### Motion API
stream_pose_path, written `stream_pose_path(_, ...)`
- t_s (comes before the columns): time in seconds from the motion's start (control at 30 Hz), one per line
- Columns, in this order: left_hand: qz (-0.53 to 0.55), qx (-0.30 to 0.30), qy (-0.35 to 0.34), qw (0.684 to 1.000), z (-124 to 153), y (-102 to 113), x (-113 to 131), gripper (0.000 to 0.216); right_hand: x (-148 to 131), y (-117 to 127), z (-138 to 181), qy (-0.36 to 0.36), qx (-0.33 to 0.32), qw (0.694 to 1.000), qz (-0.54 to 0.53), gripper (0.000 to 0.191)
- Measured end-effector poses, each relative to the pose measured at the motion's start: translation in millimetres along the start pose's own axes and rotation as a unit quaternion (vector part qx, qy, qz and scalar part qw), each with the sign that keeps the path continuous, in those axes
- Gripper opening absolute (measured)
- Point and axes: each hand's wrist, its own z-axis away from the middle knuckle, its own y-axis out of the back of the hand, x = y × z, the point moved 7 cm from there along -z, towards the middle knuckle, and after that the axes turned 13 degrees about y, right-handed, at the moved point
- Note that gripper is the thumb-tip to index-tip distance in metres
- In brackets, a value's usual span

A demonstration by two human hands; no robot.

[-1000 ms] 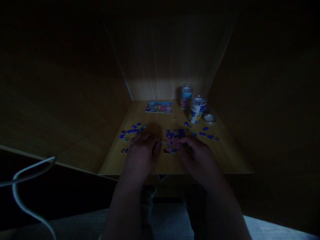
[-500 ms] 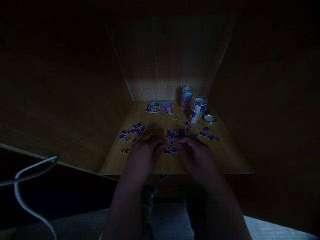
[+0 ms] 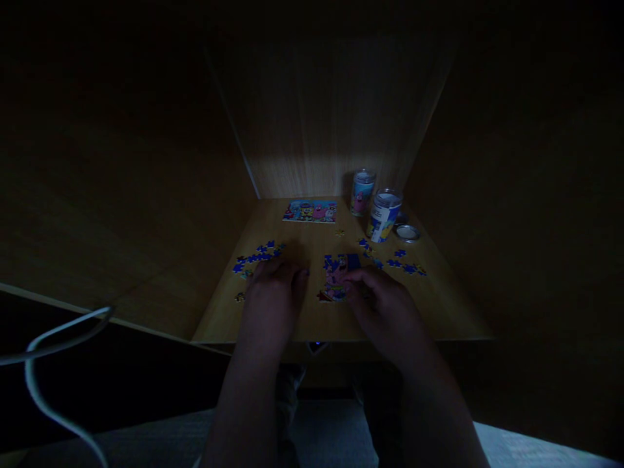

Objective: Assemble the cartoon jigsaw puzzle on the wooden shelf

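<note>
A partly joined jigsaw puzzle (image 3: 335, 275), pink, blue and purple, lies on the wooden desk near its front. At the puzzle's right side, my right hand (image 3: 383, 300) presses thumb and forefinger together on its edge. My left hand (image 3: 273, 289) is apart from the puzzle, to its left, with the fingers closed. A small dark bluish bit, apparently a puzzle piece (image 3: 307, 272), shows at its fingertips. Loose blue puzzle pieces (image 3: 260, 257) lie just beyond my left hand, partly covered by it. More loose pieces (image 3: 407, 266) are spread beyond my right hand.
A finished cartoon picture (image 3: 312, 211) lies at the back. Two clear-topped cans, one pink and blue (image 3: 362, 195) and one blue and yellow (image 3: 383, 220), stand back right beside a round lid (image 3: 407, 233). Wooden panels (image 3: 312, 117) enclose the desk. A white cable (image 3: 43, 396) hangs at the left.
My left hand has drawn away from the puzzle's left edge, moving left toward the loose pieces. My right hand stays at the puzzle's right side. The view has shifted very slightly.
</note>
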Motion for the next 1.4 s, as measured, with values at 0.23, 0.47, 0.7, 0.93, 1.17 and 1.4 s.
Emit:
stream_pose_path(0.23, -0.003, 0.012, 0.009, 1.000, -1.3, 2.6, -2.6, 0.010, 0.2, 0.0, -0.7, -0.007, -0.003, 1.000, -0.001, 0.013)
stream_pose_path(0.47, 0.024, -0.027, -0.053, 0.998, 0.7, 1.0, 5.5, 0.021, 0.6, -1.0, -1.3, -0.004, -0.006, 1.000, -0.002, 0.013)
stream_pose_path(0.7, 0.032, -0.031, -0.065, 0.997, 2.6, 0.5, 11.2, 0.020, 0.3, -1.4, -0.6, 0.001, -0.006, 1.000, -0.001, 0.013)
stream_pose_path(0.93, 0.027, -0.028, -0.053, 0.998, 5.7, -0.6, 11.4, 0.019, -0.1, -1.4, 0.3, 0.001, -0.004, 1.000, 0.013, 0.013)
stream_pose_path(1.17, 0.114, -0.006, -0.160, 0.981, 38.7, 43.5, 58.2, 0.025, 2.2, -1.2, 1.0, 0.003, -0.004, 1.000, -0.014, 0.016)
stream_pose_path(1.4, 0.044, -0.070, -0.223, 0.971, 121.5, 46.7, 86.5, 0.058, 5.4, -2.0, 0.9, -0.019, -0.011, 1.000, -0.009, 0.017)
